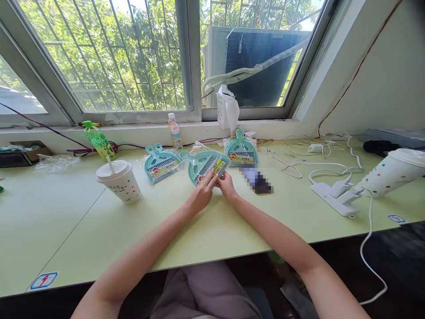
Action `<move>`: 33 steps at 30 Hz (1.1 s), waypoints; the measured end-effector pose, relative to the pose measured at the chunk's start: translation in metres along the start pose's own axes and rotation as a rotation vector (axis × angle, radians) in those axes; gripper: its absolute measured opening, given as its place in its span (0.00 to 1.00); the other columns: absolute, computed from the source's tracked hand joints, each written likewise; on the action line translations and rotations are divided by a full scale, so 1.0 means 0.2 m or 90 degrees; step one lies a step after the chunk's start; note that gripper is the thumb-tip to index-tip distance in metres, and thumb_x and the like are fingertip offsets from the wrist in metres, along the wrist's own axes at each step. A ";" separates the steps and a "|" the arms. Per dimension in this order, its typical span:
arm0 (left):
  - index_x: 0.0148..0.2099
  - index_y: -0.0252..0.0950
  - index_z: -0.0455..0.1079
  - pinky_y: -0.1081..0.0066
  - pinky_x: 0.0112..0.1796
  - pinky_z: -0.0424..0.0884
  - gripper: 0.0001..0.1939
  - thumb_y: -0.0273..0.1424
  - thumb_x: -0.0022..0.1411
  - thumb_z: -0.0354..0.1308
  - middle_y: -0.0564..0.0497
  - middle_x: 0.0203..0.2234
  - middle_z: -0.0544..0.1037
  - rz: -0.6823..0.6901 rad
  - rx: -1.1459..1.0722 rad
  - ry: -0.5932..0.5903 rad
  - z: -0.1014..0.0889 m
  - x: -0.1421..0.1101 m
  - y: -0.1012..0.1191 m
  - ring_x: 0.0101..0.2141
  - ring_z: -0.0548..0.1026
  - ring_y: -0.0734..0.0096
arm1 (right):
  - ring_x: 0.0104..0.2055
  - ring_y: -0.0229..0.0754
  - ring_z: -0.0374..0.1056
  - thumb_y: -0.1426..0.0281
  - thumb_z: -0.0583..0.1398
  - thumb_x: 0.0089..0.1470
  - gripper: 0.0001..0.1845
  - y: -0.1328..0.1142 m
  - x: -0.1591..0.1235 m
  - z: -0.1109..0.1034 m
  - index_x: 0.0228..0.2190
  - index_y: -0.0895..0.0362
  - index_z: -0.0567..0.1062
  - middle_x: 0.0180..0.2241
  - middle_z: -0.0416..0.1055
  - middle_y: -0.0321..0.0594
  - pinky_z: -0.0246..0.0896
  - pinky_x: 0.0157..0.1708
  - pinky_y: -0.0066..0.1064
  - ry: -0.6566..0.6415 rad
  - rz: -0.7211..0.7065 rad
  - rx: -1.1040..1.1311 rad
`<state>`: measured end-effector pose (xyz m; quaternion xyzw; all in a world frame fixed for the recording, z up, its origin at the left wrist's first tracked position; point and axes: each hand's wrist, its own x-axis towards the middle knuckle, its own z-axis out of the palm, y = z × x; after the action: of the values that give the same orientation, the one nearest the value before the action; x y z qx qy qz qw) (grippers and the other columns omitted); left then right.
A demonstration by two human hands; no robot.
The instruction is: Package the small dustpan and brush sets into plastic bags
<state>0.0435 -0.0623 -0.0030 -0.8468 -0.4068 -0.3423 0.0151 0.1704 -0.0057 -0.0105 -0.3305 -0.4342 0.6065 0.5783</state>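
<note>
Grips a mint-green dustpan [201,165] with both hands, tilted over the surface [99,230], between two similar wrapped dustpans. Closes the left hand [201,195] on its lower right edge, with fingers across the label [219,166], and grasps the same edge just beside with the right hand [228,186]. Has the second dustpan [162,164] lying to the left, near a white cup [121,184], and the third dustpan [241,150] to the right, by a blurred dark item [258,180].
</note>
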 end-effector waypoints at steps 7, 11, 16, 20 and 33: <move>0.67 0.46 0.37 0.55 0.64 0.48 0.37 0.37 0.64 0.54 0.44 0.69 0.41 -0.303 -0.221 0.512 -0.12 0.07 0.00 0.67 0.43 0.62 | 0.46 0.45 0.73 0.68 0.69 0.39 0.20 -0.06 0.01 -0.02 0.36 0.55 0.70 0.41 0.75 0.40 0.72 0.46 0.41 0.055 -0.006 0.095; 0.68 0.45 0.35 0.58 0.60 0.57 0.43 0.39 0.60 0.59 0.39 0.67 0.49 -0.478 -0.566 0.468 -0.15 0.11 -0.05 0.64 0.55 0.59 | 0.47 0.46 0.72 0.68 0.69 0.40 0.20 -0.07 0.00 -0.01 0.36 0.54 0.70 0.43 0.75 0.40 0.72 0.47 0.41 0.035 0.002 0.120; 0.63 0.41 0.54 0.57 0.57 0.63 0.40 0.37 0.51 0.67 0.42 0.59 0.67 -0.448 -0.843 0.215 0.00 0.08 0.01 0.58 0.65 0.55 | 0.46 0.46 0.73 0.68 0.69 0.38 0.21 -0.07 -0.01 0.01 0.36 0.55 0.70 0.41 0.76 0.40 0.72 0.45 0.40 0.016 -0.014 0.114; 0.59 0.42 0.60 0.54 0.57 0.61 0.35 0.37 0.50 0.68 0.43 0.59 0.67 -0.440 -0.897 0.073 0.11 0.04 0.10 0.61 0.62 0.55 | 0.46 0.46 0.73 0.68 0.67 0.40 0.19 -0.09 0.01 -0.01 0.36 0.54 0.70 0.41 0.76 0.40 0.72 0.45 0.40 0.042 -0.031 0.099; 0.51 0.39 0.61 0.61 0.41 0.73 0.27 0.38 0.49 0.64 0.47 0.47 0.74 -0.539 -0.743 0.214 -0.01 0.07 -0.08 0.44 0.74 0.60 | 0.39 0.43 0.76 0.70 0.68 0.41 0.18 -0.02 0.03 -0.02 0.36 0.55 0.72 0.38 0.78 0.39 0.74 0.43 0.39 -0.023 0.055 0.070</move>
<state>0.0378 -0.0436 0.0021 -0.4238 -0.4428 -0.6044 -0.5088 0.1748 0.0009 -0.0068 -0.3057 -0.3963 0.6595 0.5610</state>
